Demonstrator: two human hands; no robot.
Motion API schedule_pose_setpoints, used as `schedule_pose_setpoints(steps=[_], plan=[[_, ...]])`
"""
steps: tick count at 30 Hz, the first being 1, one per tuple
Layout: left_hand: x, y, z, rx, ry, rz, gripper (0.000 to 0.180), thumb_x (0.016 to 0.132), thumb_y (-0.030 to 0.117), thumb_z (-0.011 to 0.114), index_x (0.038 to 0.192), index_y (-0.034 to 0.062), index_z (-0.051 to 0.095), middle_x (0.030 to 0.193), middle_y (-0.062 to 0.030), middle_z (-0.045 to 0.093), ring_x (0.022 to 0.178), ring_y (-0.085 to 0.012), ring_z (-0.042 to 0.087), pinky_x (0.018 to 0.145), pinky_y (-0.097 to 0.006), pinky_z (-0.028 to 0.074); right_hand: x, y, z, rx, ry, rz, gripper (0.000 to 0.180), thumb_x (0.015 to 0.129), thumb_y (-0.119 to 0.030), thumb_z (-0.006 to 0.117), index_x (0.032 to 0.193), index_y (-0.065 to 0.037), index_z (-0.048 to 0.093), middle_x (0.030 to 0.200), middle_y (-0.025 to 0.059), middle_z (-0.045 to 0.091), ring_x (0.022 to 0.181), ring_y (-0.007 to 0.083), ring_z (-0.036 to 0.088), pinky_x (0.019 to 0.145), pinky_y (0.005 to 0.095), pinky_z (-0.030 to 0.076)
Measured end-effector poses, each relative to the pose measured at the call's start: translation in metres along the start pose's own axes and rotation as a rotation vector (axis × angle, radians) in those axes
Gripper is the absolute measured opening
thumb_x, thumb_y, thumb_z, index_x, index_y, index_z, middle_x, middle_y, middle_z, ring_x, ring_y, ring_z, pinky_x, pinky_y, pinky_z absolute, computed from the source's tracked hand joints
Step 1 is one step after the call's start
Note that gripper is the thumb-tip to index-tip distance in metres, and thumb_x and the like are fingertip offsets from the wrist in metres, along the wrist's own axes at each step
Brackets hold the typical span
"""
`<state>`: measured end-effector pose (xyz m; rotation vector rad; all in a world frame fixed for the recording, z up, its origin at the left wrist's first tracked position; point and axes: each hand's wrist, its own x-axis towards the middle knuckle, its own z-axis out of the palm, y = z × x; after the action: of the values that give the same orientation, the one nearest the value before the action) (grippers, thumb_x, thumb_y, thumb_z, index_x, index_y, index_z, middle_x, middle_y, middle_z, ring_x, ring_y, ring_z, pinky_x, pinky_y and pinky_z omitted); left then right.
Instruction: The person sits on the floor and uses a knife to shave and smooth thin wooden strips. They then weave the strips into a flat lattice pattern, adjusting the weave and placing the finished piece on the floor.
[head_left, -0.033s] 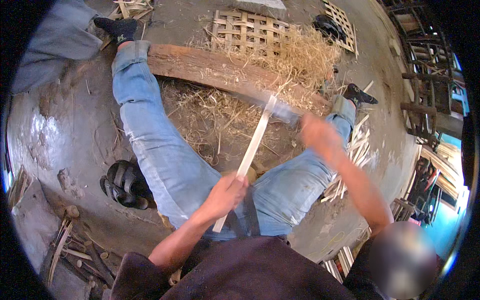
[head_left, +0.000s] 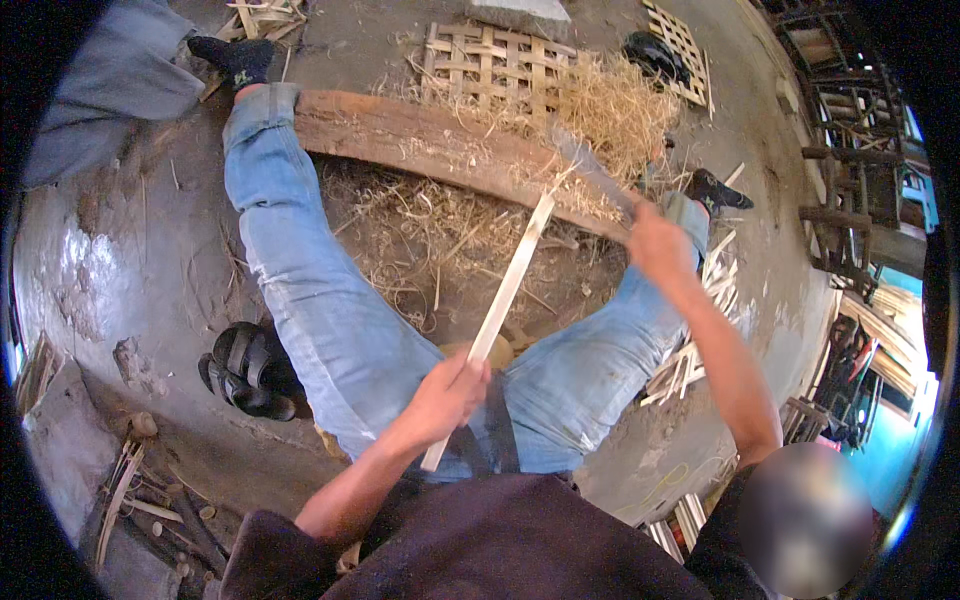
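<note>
My left hand [head_left: 448,398] is closed around the lower part of a pale, flat bamboo strip [head_left: 512,275]. The strip slants away from me between my legs, and its far tip lies at the near edge of a long brown wooden plank [head_left: 390,128]. In my right hand [head_left: 660,248] is a knife, gripped by its handle, which my fingers cover. Its grey blade [head_left: 597,180] is blurred and points up and left over the plank, just beyond the strip's tip. Thin curled shavings lie on the plank near the blade.
Shavings [head_left: 625,105] heap beyond the plank beside a woven bamboo panel [head_left: 490,65]. Black sandals [head_left: 250,370] sit left of my leg. Split strips [head_left: 715,290] lie by my right leg, cut sticks [head_left: 165,510] at lower left. Wooden racks [head_left: 840,160] stand at right.
My right hand has moved slightly away and to the right, carrying the knife blade from across the strip's end to beyond its tip. My left hand and the strip have barely shifted.
</note>
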<state>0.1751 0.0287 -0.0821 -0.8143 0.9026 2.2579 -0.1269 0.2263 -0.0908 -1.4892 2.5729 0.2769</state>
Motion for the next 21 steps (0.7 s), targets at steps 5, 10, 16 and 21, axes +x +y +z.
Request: schedule_pose_setpoints(steps=[5,10,16,21], plan=[[-0.009,-0.003,-0.02,-0.077,0.098,0.021,0.024,0.102,0.031,0.038,0.092,0.0117,0.047,0.066,0.0073,0.035,0.052,-0.0029,0.03,0.043,-0.02,0.025,-0.007,-0.057,-0.026,0.325,-0.42,0.308,0.012,0.085,-0.014,0.053,0.092,-0.005,0.052,0.087,0.0213,0.065,0.07,0.031,0.068,0.056,0.0463,0.054],[-0.017,-0.004,-0.02,0.048,0.061,0.021,0.027,0.102,0.037,0.041,0.092,0.0116,0.047,0.064,0.0078,0.032,0.052,-0.0027,0.027,0.044,-0.021,0.025,0.003,-0.036,0.005,0.059,-0.154,0.194,0.023,0.086,-0.022,0.058,0.097,-0.002,0.055,0.082,0.0184,0.067,0.064,0.0283,0.067,0.054,0.0394,0.054],[-0.033,0.002,-0.028,0.263,-0.102,0.039,0.031,0.103,0.034,0.038,0.101,0.006,0.051,0.07,0.0027,0.045,0.059,-0.0061,0.042,0.051,-0.023,0.037,0.023,-0.079,0.012,1.502,-0.024,0.638,0.031,0.087,-0.024,0.07,0.101,0.0,0.055,0.077,0.0051,0.064,0.065,0.0106,0.062,0.055,0.0288,0.051],[-0.001,0.035,-0.008,0.076,-0.104,0.161,0.035,0.102,0.033,0.039,0.12,0.0039,0.05,0.078,0.0005,0.052,0.064,-0.0076,0.049,0.056,-0.022,0.042,0.027,-0.121,0.0,1.587,-0.091,0.396,0.033,0.085,-0.022,0.071,0.104,-0.001,0.053,0.082,0.0115,0.066,0.066,0.0182,0.065,0.057,0.0321,0.052]])
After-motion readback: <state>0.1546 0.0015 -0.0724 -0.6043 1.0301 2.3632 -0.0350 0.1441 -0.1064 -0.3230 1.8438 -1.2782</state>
